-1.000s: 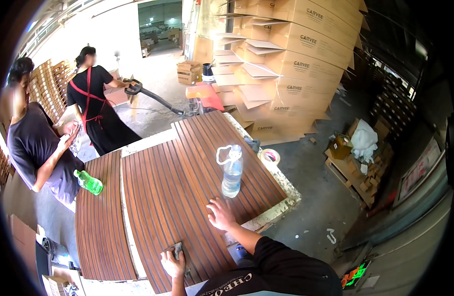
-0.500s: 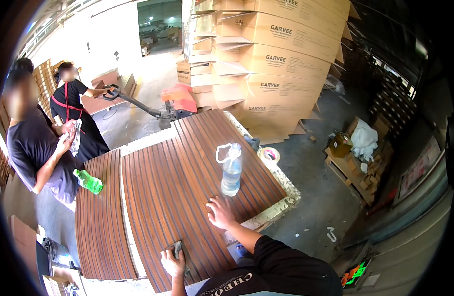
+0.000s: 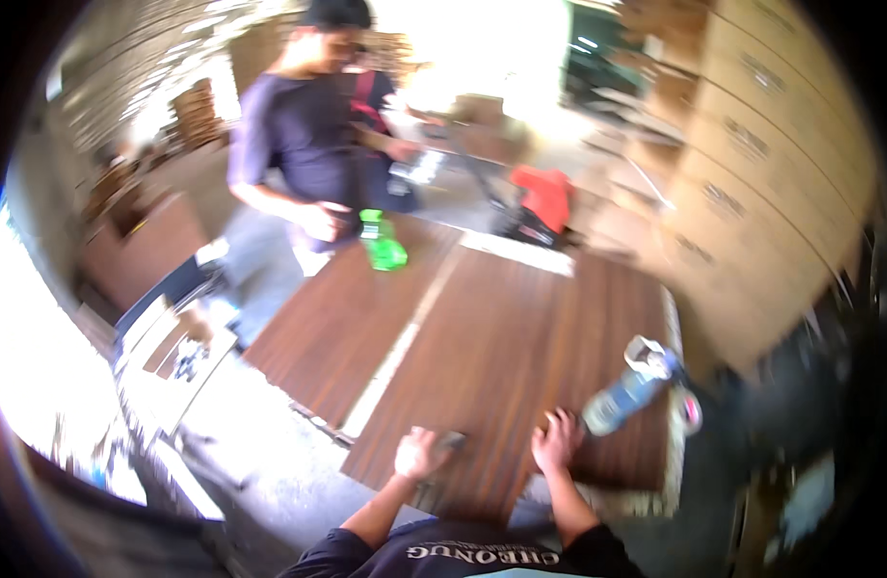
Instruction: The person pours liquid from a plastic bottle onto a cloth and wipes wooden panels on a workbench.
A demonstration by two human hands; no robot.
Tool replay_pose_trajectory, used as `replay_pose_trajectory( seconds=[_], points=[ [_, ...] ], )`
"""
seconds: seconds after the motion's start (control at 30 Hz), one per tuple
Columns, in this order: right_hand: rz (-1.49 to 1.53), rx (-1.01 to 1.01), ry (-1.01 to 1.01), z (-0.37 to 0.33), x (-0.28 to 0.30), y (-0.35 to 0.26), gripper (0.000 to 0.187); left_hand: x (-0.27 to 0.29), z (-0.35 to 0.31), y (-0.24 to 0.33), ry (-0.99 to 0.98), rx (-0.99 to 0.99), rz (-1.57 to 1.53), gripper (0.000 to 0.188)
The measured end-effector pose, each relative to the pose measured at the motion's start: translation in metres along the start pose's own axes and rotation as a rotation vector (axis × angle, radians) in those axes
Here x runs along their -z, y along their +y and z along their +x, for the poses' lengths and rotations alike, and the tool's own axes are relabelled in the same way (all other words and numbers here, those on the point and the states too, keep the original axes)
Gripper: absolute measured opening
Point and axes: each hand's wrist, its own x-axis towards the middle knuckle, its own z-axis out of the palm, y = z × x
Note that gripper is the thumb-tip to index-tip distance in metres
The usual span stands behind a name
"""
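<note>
Brown slatted wood panels (image 3: pixel 491 337) lie side by side on a pale-edged surface in front of me. My left hand (image 3: pixel 419 455) is closed on a small grey pad (image 3: pixel 451 440), which rests against the middle panel near its front edge. Blur hides what exactly the pad is. My right hand (image 3: pixel 559 440) lies on the panels with its fingers apart, holding nothing. Just right of it is a clear water bottle (image 3: pixel 624 400) with a white loop at its neck. A green bottle (image 3: pixel 382 243) stands on the left panel, far from both hands.
A person in a dark shirt (image 3: pixel 304 144) stands at the far left edge of the panels, with another behind. Beyond are a red pallet jack (image 3: pixel 542 197) and tall stacked cartons (image 3: pixel 752 183). A tape roll (image 3: pixel 690 412) sits at the right edge.
My view has swung left, blurring the scene and shifting everything rightward. The near person's hand has come down beside the green bottle. My left hand keeps the pad; my right stays on the panels.
</note>
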Motion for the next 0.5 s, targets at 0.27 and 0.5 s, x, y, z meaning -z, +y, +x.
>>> replay_pose_trajectory(
  seconds=[0.27, 0.5],
  points=[
    [0.061, -0.076, -0.181, -0.003, -0.003, 0.0, 0.046, 0.007, -0.007, 0.006, 0.063, 0.0, -0.032, 0.033],
    [0.132, 0.067, -0.298, 0.006, 0.02, 0.032, 0.049, 0.008, -0.005, 0.021, 0.08, 0.03, -0.001, 0.031]
  ],
)
